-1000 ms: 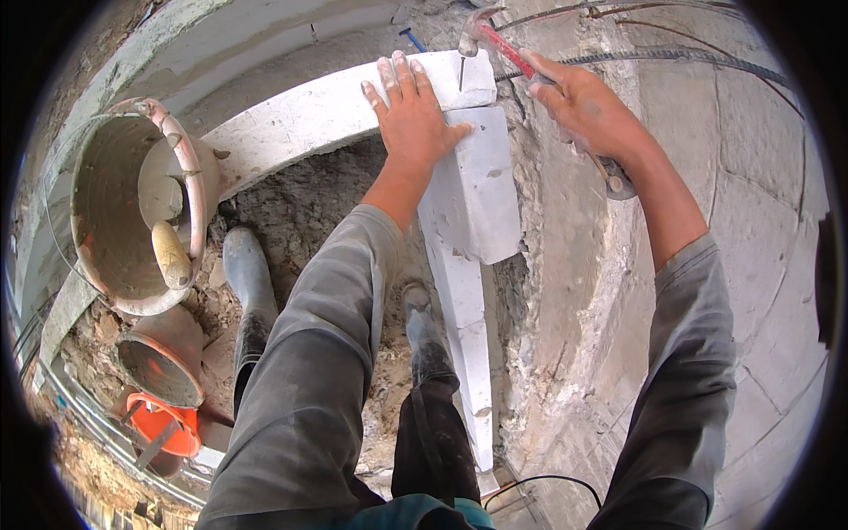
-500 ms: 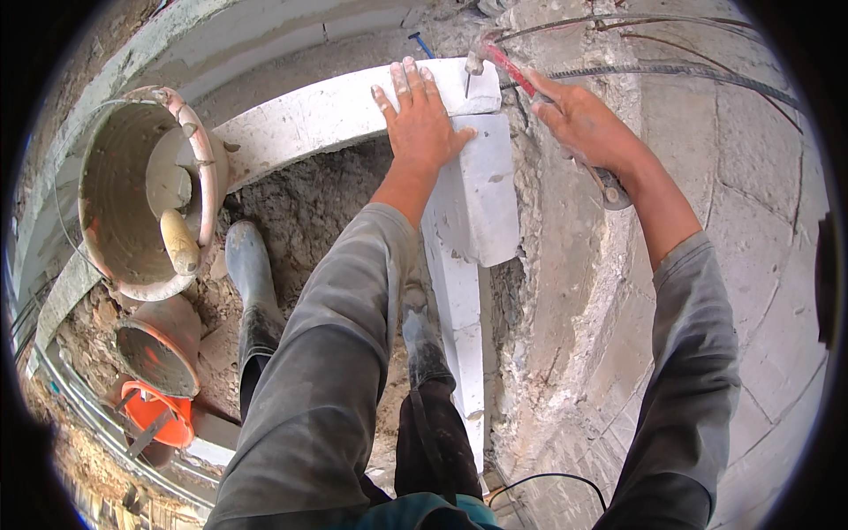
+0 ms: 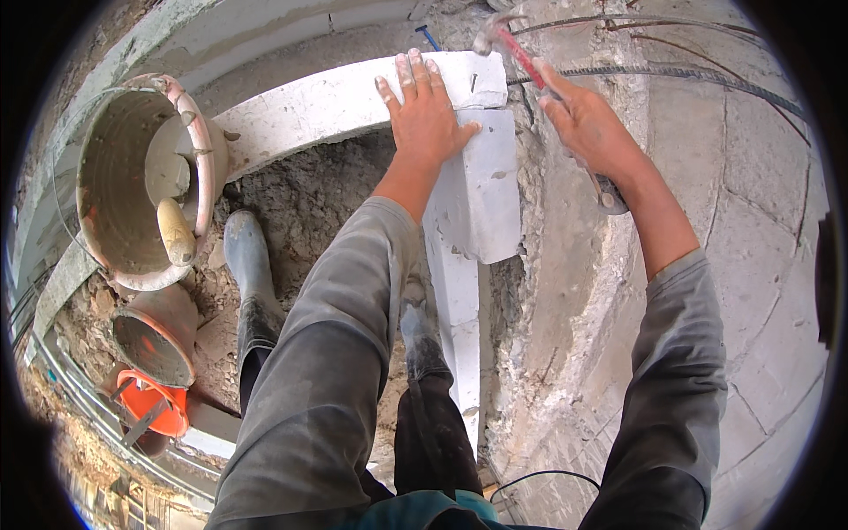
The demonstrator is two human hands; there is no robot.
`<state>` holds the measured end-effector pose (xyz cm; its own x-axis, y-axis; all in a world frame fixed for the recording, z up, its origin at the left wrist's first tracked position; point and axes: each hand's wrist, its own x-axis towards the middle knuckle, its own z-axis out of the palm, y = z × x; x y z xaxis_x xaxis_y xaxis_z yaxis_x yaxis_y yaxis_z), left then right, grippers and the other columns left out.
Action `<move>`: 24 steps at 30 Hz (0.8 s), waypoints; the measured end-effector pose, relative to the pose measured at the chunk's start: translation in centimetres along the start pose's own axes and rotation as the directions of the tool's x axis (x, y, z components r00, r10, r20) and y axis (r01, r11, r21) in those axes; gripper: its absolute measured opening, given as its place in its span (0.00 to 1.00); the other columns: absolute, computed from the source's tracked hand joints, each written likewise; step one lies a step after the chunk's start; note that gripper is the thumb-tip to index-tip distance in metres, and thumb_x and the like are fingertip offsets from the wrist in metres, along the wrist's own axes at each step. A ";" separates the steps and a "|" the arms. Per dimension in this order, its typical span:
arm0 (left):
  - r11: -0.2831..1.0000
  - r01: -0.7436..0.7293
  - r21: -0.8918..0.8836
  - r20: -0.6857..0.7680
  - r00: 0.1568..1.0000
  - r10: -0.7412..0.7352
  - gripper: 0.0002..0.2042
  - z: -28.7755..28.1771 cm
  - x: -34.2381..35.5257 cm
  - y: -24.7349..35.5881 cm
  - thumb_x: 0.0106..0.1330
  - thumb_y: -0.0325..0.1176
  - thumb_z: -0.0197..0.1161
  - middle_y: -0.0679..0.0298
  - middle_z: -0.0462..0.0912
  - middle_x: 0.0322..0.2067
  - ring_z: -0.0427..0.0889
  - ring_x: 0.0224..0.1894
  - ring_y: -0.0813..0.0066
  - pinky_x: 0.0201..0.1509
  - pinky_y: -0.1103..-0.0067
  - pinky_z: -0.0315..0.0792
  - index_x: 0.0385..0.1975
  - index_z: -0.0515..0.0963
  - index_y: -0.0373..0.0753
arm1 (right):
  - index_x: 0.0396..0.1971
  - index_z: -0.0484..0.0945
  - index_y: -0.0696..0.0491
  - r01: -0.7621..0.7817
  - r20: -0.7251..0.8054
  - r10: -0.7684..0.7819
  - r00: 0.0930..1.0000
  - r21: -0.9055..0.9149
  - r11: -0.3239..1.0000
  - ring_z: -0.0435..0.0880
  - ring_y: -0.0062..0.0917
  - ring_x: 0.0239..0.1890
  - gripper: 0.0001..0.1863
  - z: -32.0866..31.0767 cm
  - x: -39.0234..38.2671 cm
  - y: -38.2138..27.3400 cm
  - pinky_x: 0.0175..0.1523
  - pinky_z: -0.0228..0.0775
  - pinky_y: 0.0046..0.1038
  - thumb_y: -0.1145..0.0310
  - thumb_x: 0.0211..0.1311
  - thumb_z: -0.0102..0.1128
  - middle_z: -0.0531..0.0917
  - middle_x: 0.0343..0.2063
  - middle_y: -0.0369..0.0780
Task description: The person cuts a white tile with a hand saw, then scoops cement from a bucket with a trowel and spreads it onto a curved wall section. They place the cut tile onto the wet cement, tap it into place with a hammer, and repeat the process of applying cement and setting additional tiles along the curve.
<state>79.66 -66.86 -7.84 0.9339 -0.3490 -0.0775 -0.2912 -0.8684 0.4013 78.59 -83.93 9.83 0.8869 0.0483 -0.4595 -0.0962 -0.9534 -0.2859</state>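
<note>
With fingers spread, my left hand [image 3: 422, 115] lies flat on the white block course [image 3: 309, 119], its thumb reaching over a separate white block [image 3: 491, 190] at the corner. Near the end of the course a nail [image 3: 473, 82] stands mostly driven in, only a short part showing. My right hand [image 3: 587, 124] is wrapped round the handle of a claw hammer [image 3: 519, 58]. The hammer's head is raised just beyond the nail, apart from it.
A mortar bucket [image 3: 115, 203] with a wooden-handled trowel [image 3: 177, 234] stands at left. Nearer are a smaller dirty bucket [image 3: 159, 336] and an orange bucket [image 3: 155, 402]. Bent rebar [image 3: 671, 74] sticks out at the far right. A blue nail-like piece [image 3: 428, 37] lies beyond the blocks.
The nail has sunk deeper into the block. The hammer head has lifted away from it, further off, and my right hand has shifted slightly. My left hand stays on the block.
</note>
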 end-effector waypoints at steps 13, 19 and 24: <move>0.999 -0.009 0.045 0.026 1.000 0.008 0.56 0.1 0.0 0.0 0.51 0.66 0.66 0.43 0.45 0.73 0.37 0.76 0.46 0.71 0.40 0.32 0.71 0.52 0.29 | 0.68 0.64 0.51 0.027 -0.109 -0.010 0.994 0.152 0.988 0.82 0.40 0.48 0.26 2.1 -0.8 0.8 0.57 0.69 0.32 0.66 0.72 0.51 0.81 0.48 0.56; 0.998 0.000 0.069 0.027 1.000 -0.002 0.56 -0.1 0.1 0.2 0.51 0.67 0.65 0.43 0.44 0.73 0.36 0.76 0.46 0.71 0.41 0.32 0.71 0.53 0.29 | 0.65 0.67 0.52 0.039 -0.114 -0.032 0.993 0.056 0.998 0.82 0.51 0.40 0.25 3.1 -1.7 1.2 0.48 0.72 0.43 0.67 0.69 0.52 0.81 0.34 0.59; 0.998 0.012 0.064 0.065 0.998 -0.017 0.57 -0.4 0.0 0.3 0.51 0.67 0.66 0.44 0.44 0.73 0.34 0.77 0.47 0.72 0.42 0.29 0.71 0.50 0.30 | 0.64 0.67 0.55 -0.069 -0.013 0.071 0.997 0.100 0.993 0.82 0.51 0.41 0.25 4.4 -2.6 1.7 0.48 0.72 0.44 0.69 0.68 0.53 0.82 0.36 0.58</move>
<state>79.68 -66.95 -7.39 0.9232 -0.3566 -0.1430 -0.2922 -0.8934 0.3412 74.11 -84.32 6.82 0.8836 -0.0231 -0.4676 -0.2018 -0.9201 -0.3358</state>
